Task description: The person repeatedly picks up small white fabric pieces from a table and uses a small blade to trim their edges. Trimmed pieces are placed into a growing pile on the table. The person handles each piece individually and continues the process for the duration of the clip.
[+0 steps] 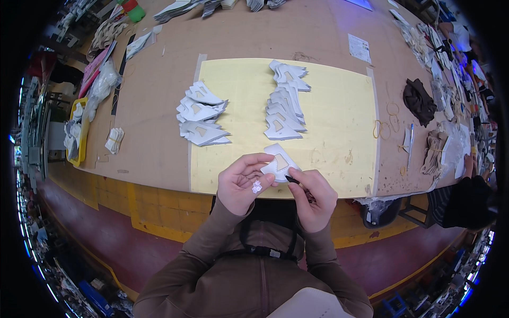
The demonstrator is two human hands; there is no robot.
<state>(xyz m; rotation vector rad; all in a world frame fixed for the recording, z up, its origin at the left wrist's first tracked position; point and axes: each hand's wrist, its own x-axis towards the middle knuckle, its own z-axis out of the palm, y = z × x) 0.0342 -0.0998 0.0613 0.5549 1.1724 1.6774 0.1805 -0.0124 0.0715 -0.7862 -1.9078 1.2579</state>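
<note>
Near the front edge of the table, my left hand pinches a white cut piece with a beige patch in its middle. A small crumpled white-and-lilac bit sits at the base of that thumb. My right hand is closed around a small black pointed tool, its tip close to the piece's lower edge; its exact kind is hidden by my fingers. Beyond my hands, similar white pieces lie overlapped in a left stack and a longer middle stack.
Yellow paper is taped on the brown table. At left stand a yellow bin and a small white bundle. On the right lie a dark crumpled cloth, rubber bands and a tied beige bundle. Another person is at far right.
</note>
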